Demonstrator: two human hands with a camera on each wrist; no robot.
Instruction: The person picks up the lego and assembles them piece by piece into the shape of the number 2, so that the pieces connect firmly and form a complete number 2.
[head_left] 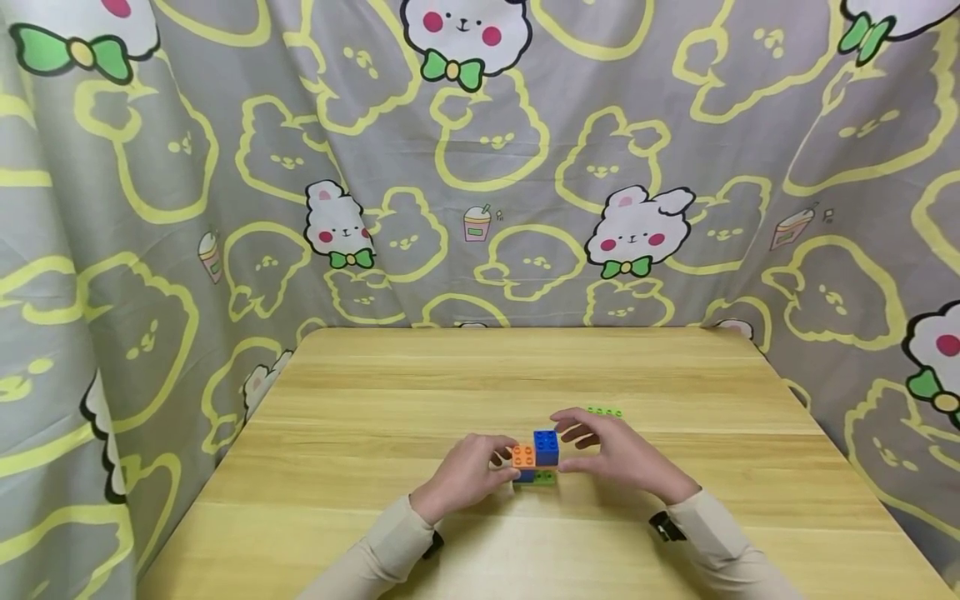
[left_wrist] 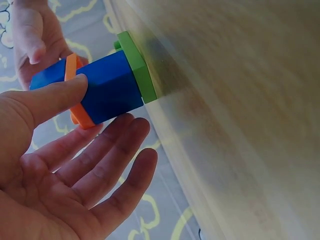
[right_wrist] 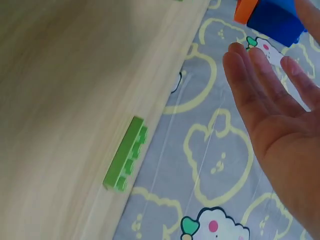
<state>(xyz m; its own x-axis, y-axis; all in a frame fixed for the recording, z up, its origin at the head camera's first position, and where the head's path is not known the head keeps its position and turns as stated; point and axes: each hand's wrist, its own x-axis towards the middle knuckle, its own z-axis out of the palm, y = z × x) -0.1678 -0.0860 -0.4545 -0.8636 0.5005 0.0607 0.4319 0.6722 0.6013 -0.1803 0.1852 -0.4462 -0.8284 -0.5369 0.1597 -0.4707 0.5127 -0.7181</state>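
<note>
A small stack of toy building bricks stands on the table: a flat green brick (left_wrist: 137, 67) at the bottom, a blue brick (left_wrist: 112, 87) on it, then a thin orange brick (head_left: 522, 456) and another blue brick (head_left: 547, 448) on top, offset to the right. My left hand (head_left: 472, 468) pinches the stack between thumb and fingers around the orange and lower blue bricks; its other fingers are spread. To the right of the upper blue brick, my right hand (head_left: 611, 452) is held with its fingers apart and nothing between them.
A loose green brick (right_wrist: 124, 154) with a row of studs lies on the wooden table (head_left: 375, 400) behind my right hand, partly hidden by it in the head view. A patterned curtain (head_left: 480, 150) hangs beyond the table's far edge and along its sides.
</note>
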